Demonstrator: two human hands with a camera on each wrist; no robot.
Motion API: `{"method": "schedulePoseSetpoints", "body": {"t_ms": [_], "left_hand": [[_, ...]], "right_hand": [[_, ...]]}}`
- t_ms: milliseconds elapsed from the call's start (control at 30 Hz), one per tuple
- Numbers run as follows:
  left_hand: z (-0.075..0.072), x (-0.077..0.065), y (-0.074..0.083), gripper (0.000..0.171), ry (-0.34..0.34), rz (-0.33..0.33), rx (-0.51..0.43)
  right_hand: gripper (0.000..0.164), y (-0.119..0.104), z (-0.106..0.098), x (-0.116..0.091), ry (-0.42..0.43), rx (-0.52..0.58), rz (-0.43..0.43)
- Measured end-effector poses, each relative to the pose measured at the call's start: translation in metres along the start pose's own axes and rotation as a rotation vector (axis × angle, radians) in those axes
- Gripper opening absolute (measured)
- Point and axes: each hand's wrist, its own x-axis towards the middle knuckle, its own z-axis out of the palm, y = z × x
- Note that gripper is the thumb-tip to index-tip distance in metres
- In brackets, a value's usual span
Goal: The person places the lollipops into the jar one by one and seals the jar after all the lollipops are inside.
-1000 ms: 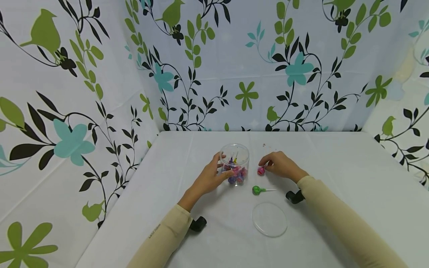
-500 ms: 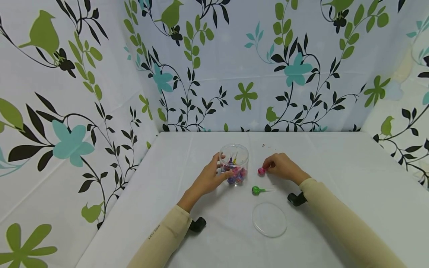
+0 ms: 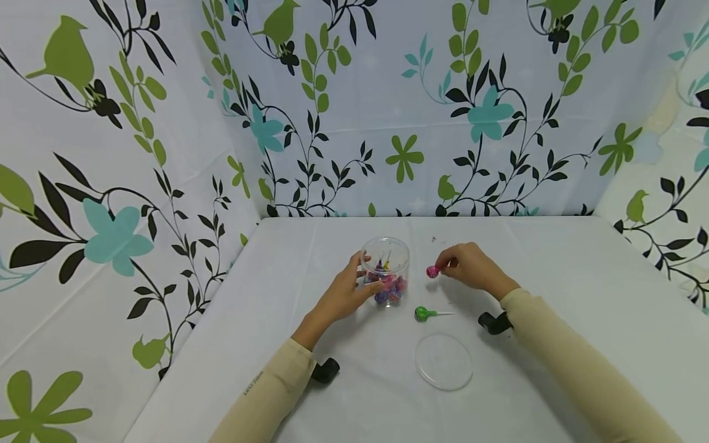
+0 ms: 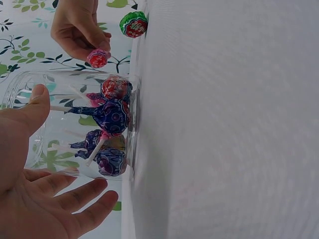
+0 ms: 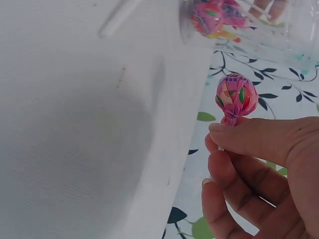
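Note:
My right hand (image 3: 469,264) pinches a pink-wrapped lollipop (image 5: 237,97) by its stick, just below the candy, and holds it up off the table to the right of a clear jar (image 3: 386,254). The jar stands upright with its top uncovered. Inside it lie several wrapped lollipops (image 4: 112,117), blue, purple and pink, some with white sticks pointing up. My left hand (image 3: 348,287) cups the jar from the left, thumb on the near side and fingers around the far side. A green lollipop (image 3: 423,314) lies on the table in front of the right hand.
A round clear lid (image 3: 444,362) lies flat on the white table (image 3: 382,381), nearer than the green lollipop. A few small dark specks mark the cloth behind the right hand. Patterned curtains (image 3: 343,154) hang at the back and sides.
My right hand has taken the pink lollipop by its stick and raised it off the table, drawing slightly right. The left hand stays at the jar.

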Motion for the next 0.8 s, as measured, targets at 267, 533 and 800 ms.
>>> {"method": "schedulePoseSetpoints", "body": {"t_ms": [267,533,800], "left_hand": [[0.001,0.0,0.0,0.085,0.006,0.005,-0.001],[0.0,0.0,0.001,0.086,0.007,-0.007,0.006],[0.0,-0.001,0.001,0.087,0.007,-0.012,0.002]], "right_hand": [[0.012,-0.016,-0.015,0.0,0.063,-0.002,-0.049],[0.012,-0.034,-0.024,0.001,0.12,-0.006,-0.099],[0.014,-0.051,-0.03,0.004,0.159,-0.015,-0.138]]}}
